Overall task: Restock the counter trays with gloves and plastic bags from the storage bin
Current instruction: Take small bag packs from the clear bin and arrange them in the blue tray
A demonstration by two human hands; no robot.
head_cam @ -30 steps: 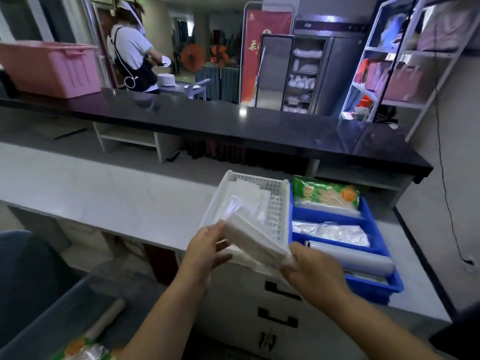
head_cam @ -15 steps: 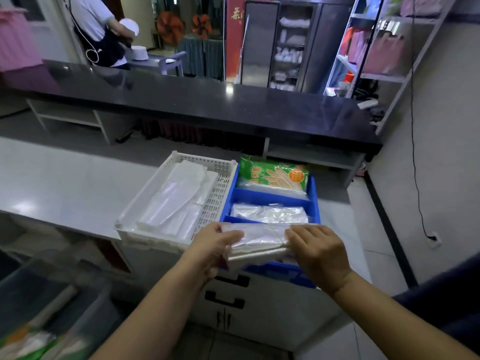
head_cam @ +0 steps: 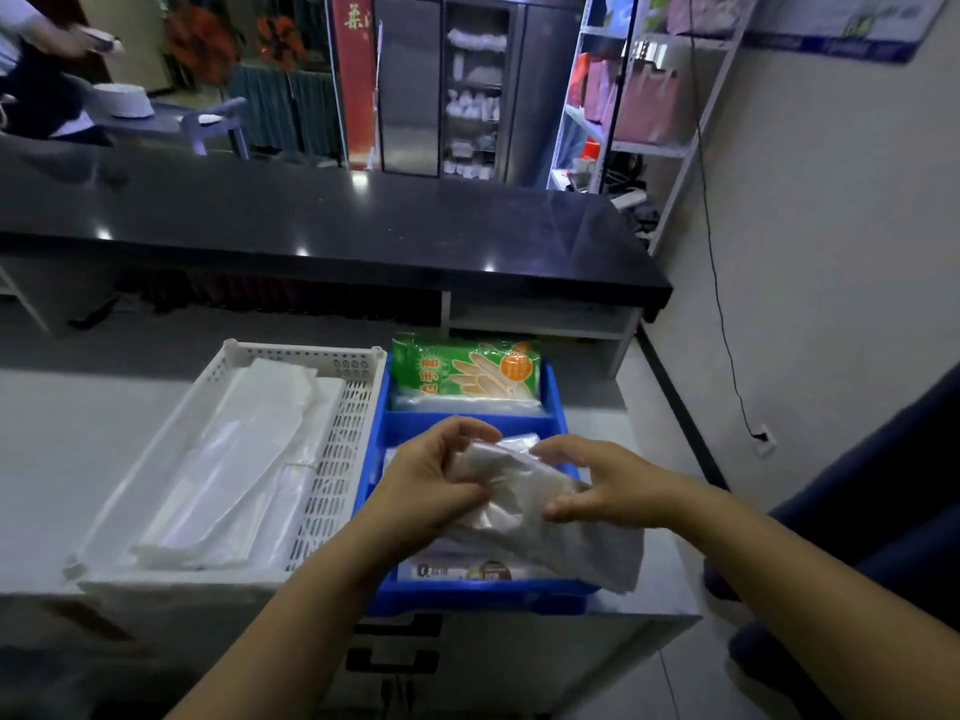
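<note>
Both my hands hold a clear pack of plastic bags (head_cam: 524, 517) over the blue tray (head_cam: 467, 597) on the grey counter. My left hand (head_cam: 431, 480) grips the pack's left end. My right hand (head_cam: 597, 485) pinches its right side. A green pack of gloves (head_cam: 467, 371) stands in the blue tray's far compartment. A labelled roll (head_cam: 467, 571) lies in the near compartment, partly hidden by the pack. Left of the blue tray, the white slotted tray (head_cam: 343, 459) holds folded clear bags (head_cam: 244, 459). The storage bin is out of view.
The grey counter (head_cam: 67, 449) stretches to the left. A raised black countertop (head_cam: 337, 220) runs behind the trays. A wall with a hanging cable (head_cam: 722, 324) is on the right. A metal shelf rack (head_cam: 639, 96) stands at the back right. A person (head_cam: 36, 70) works at the far left.
My hands carried the pack of bags from above the white tray to the right, over the blue tray. The pack now lies crumpled between both hands, lower in the tray.
</note>
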